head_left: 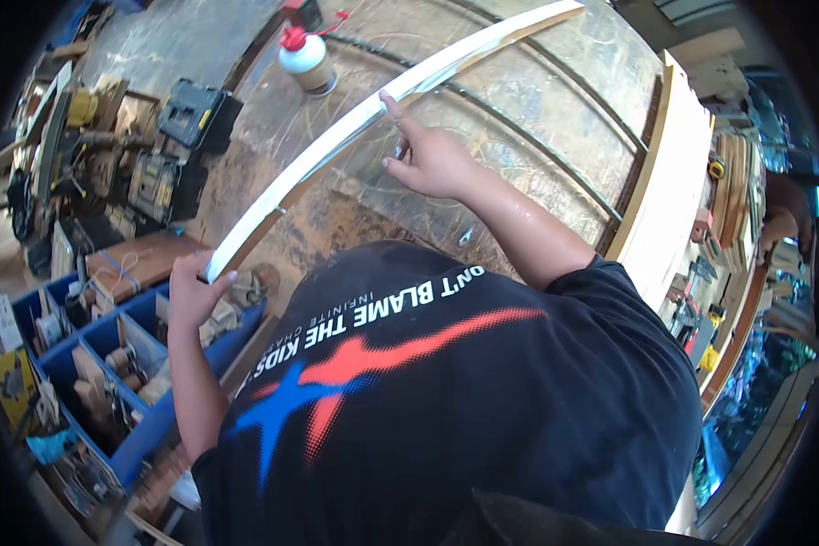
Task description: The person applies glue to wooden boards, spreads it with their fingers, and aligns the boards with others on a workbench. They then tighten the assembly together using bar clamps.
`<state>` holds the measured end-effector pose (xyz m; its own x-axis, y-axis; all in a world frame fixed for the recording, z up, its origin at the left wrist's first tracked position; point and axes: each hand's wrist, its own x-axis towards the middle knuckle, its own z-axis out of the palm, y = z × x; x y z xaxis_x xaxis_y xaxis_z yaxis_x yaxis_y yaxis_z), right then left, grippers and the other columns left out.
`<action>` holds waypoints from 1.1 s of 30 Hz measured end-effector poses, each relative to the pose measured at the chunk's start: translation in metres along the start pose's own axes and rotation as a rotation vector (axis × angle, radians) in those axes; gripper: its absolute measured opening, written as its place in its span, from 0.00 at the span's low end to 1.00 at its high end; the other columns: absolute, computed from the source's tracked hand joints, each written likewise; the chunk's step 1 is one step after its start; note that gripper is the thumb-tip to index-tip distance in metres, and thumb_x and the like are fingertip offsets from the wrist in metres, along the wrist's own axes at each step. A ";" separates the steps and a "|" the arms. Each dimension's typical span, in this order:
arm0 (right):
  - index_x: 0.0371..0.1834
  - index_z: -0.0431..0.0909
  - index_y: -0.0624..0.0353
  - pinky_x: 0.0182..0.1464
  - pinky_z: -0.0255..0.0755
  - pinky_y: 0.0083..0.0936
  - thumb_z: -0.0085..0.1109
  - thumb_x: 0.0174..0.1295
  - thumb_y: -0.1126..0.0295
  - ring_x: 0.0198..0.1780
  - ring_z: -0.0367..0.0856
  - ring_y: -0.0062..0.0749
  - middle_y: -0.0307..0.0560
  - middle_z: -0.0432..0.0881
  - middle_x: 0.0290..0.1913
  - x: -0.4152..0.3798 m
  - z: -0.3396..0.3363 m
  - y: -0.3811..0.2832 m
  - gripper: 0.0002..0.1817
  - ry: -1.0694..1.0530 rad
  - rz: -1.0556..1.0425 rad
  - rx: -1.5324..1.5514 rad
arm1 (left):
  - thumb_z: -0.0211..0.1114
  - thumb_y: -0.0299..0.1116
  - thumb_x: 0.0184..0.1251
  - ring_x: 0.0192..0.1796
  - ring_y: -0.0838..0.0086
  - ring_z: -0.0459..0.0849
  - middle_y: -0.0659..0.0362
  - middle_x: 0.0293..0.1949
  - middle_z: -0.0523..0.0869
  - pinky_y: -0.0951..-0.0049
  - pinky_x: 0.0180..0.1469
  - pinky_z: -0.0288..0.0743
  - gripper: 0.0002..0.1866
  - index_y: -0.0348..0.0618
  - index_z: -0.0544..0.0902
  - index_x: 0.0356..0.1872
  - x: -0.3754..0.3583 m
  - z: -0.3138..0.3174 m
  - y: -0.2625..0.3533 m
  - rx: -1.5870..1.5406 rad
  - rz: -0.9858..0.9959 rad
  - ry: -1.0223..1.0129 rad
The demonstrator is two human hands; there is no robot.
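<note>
My left hand [200, 280] grips the near end of a long wooden strip [287, 182] that runs diagonally across the worktable [364, 196]. A white coating, wet-looking in places, covers the strip's upper face. Partway along it, my right hand [432, 159] rests its outstretched index finger on that face. The thumb stands apart and the other fingers are curled, with nothing held in them. Beyond the strip stands a squeeze bottle [307, 64] with a red cap and pale contents.
Dark metal bars [537, 136] lie across the table beneath the strip. Pale boards [669, 173] line its right side. At the left are black toolboxes [196, 114] and a blue compartmented crate [141, 437] filled with wood pieces and small items. A tape measure [716, 169] sits at the far right.
</note>
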<state>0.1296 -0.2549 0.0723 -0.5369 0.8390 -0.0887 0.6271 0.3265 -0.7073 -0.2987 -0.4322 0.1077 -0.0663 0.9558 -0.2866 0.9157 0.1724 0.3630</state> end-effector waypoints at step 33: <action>0.88 0.43 0.48 0.45 0.85 0.44 0.60 0.67 0.52 0.37 0.89 0.52 0.56 0.87 0.35 -0.022 0.014 -0.023 0.50 -0.157 0.031 -0.466 | 0.82 0.44 0.48 0.43 0.56 0.81 0.50 0.33 0.85 0.59 0.50 0.75 0.28 0.44 0.91 0.53 -0.029 0.004 0.024 0.004 0.014 0.025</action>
<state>0.1193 -0.2870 0.0804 -0.5704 0.7871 -0.2349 0.8104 0.4926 -0.3173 -0.2728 -0.4568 0.1216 -0.0633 0.9636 -0.2596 0.9181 0.1582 0.3633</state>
